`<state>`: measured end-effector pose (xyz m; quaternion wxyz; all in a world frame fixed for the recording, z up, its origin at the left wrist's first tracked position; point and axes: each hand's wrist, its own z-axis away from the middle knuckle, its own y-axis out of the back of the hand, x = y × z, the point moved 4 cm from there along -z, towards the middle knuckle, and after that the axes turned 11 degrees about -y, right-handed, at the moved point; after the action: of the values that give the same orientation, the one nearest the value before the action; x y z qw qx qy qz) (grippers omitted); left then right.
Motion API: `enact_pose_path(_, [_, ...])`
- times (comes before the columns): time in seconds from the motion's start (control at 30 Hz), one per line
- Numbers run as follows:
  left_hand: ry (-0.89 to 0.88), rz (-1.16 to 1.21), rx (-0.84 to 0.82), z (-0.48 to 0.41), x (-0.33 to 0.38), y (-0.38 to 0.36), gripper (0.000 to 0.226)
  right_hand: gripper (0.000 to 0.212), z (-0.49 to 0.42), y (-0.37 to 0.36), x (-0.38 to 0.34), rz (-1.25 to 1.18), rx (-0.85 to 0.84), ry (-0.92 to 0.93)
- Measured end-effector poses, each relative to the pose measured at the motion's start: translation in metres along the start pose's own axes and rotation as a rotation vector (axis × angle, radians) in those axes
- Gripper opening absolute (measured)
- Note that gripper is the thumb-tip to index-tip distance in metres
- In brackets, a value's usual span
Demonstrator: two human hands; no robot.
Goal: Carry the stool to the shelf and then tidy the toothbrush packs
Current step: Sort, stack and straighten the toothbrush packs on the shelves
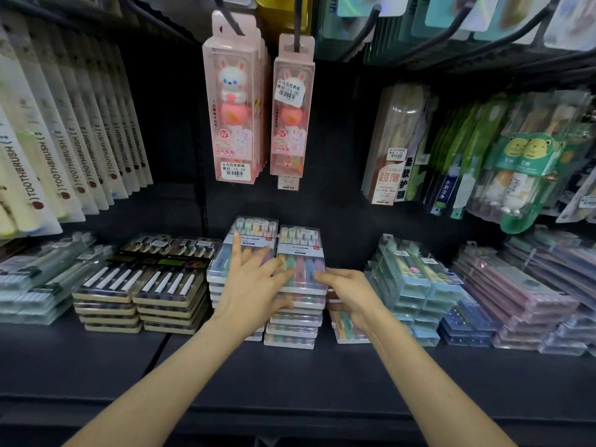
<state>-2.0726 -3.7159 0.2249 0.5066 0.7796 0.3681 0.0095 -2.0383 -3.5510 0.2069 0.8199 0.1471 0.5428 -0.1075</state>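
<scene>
Head view: we are pressing the left hand (254,282), fingers spread, onto the toothbrush packs (300,250) lying lengthwise ahead; the right hand (351,295), uncurled, is touching their side.

We are in a shop. Price stickers (234,169) mark boxed toothbrushes (233,101) hung on hooks (229,17), above stacked toothbrush packs (300,253).

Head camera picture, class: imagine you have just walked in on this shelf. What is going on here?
A person is tidying a shop shelf. The left hand lies flat, fingers spread, across the tops of two side-by-side stacks of pastel toothbrush packs. The right hand touches the right edge of the right stack, seemingly to square it up. No stool is in view.
</scene>
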Motion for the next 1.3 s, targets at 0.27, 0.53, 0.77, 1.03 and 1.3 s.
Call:
enact_pose_path(0.27, [0.0,0.081,0.159,0.015,0.002,0.007,0.052,0.031,-0.002,0.052,0.058,0.551,0.43,0.222])
enact_pose_path(0.53, [0.081,0.142,0.339,0.064,0.019,0.014,0.034,0.081,-0.027,0.03,0.102,0.891,0.502,0.193])
enact_pose_path(0.77, [0.112,0.148,0.341,0.069,0.018,0.014,0.036,0.059,0.018,0.044,0.101,0.582,0.584,0.278])
enact_pose_path(1.03, [0.177,0.186,0.264,0.061,0.009,0.017,0.041,0.045,0.08,0.07,0.057,-0.013,0.528,0.199])
enact_pose_path(1.3, [0.316,0.23,0.098,0.056,-0.018,0.008,0.056,0.036,0.07,0.004,-0.007,0.205,0.561,0.431])
